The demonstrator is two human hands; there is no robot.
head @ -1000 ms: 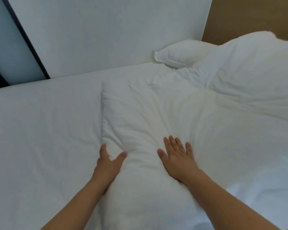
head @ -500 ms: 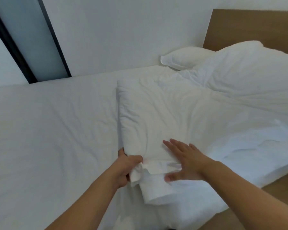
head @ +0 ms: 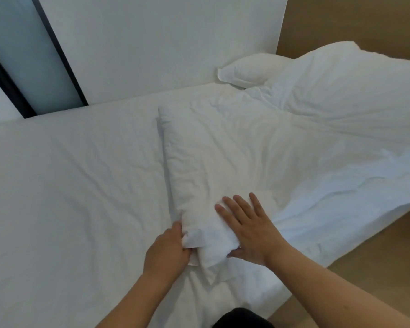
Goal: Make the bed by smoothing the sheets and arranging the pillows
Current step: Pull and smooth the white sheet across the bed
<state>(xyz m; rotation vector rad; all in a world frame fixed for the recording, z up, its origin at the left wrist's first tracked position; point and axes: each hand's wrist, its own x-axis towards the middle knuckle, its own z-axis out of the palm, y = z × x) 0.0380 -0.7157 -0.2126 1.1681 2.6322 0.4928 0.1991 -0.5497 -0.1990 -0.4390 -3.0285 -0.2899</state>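
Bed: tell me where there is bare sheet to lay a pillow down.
Bare sheet spreads left of the folded duvet, from the wall to the near edge. The right side is crowded: rumpled duvet, the far pillow, and both hands, left hand and right hand, at the duvet's corner.

The bare sheet (head: 69, 197) across the left half of the frame lies flat and open to a hand. The folded duvet (head: 223, 162) bulks through the centre and right. At upper right a pillow (head: 244, 69) sits against the wall (head: 163, 43), closing that corner.
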